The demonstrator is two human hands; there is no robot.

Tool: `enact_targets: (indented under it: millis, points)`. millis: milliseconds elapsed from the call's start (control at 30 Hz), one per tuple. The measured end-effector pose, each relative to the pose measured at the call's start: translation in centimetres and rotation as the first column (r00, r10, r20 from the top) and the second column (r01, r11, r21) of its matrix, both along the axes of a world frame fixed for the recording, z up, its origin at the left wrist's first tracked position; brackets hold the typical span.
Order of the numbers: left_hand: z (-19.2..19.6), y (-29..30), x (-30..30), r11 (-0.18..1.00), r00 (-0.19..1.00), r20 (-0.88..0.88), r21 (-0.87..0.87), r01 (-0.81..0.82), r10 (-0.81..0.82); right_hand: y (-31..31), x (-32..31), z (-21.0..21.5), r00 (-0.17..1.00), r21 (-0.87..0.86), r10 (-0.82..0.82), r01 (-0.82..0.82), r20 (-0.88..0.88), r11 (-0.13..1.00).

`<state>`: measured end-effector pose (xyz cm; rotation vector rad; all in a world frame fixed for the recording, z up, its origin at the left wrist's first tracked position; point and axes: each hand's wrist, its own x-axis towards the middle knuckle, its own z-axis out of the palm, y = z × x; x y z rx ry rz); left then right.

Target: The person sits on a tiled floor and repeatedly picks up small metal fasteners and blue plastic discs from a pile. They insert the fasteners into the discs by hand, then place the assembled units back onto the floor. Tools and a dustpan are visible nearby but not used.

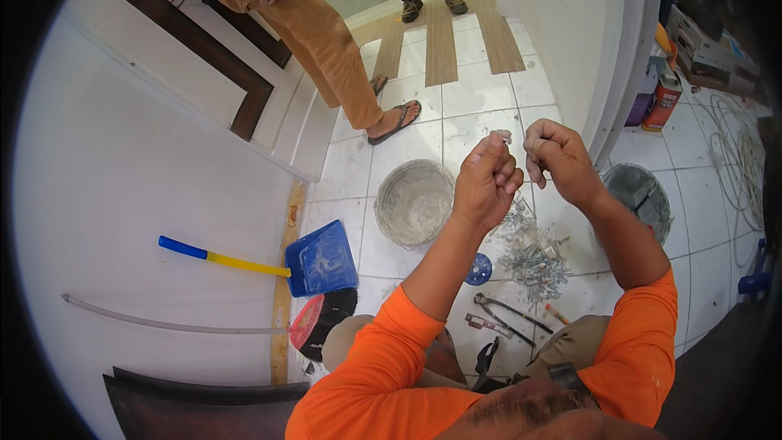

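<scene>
Both my hands are raised side by side over the tiled floor, apart from each other. My left hand (489, 183) is closed, its thumb pressed to the fingers, with a small whitish piece (503, 135) at the thumb tip; its kind is too small to tell. My right hand (562, 161) is curled in a pinch, and whatever its fingertips hold cannot be made out. Below them lies a loose pile of small grey and whitish pieces (533, 265), perhaps fasteners. A grey, dusty bucket (393, 220) stands left of my left hand. Beneath my right forearm is a darker bucket (664, 224).
Near my knees lie pincers (517, 311), a blue disc (479, 269) and a flat metal piece (489, 326). A blue dustpan (322, 259) and a red-and-black broom head (322, 322) are at left. A person in sandals (326, 41) stands ahead, another beyond, near wood-look planks (441, 49).
</scene>
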<state>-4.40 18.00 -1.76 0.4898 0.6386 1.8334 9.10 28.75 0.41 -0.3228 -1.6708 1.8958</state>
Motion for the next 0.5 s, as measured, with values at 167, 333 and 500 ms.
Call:
enact_targets:
  millis: [167, 333, 500]
  points:
    - [-0.4, 0.2, -1.4, 0.99, 0.93, 0.341, 0.078, 0.121, -0.14, 1.9, 1.8, 0.0, 0.949, 0.102, 0.288, -0.301, 0.125, 0.948]
    - [0.2, 0.5, -1.0, 0.996, 0.893, 0.442, 0.039, 0.076, -0.085, 0.3, 1.8, 0.8, 0.987, 0.505, 0.113, -0.155, 0.114, 0.849]
    - [0.3, 0.8, 0.0, 0.997, 0.877, 0.479, -0.042, 0.064, -0.037, 0.0, 0.8, 0.8, 0.969, 0.616, -0.21, 0.245, -0.131, 0.748]
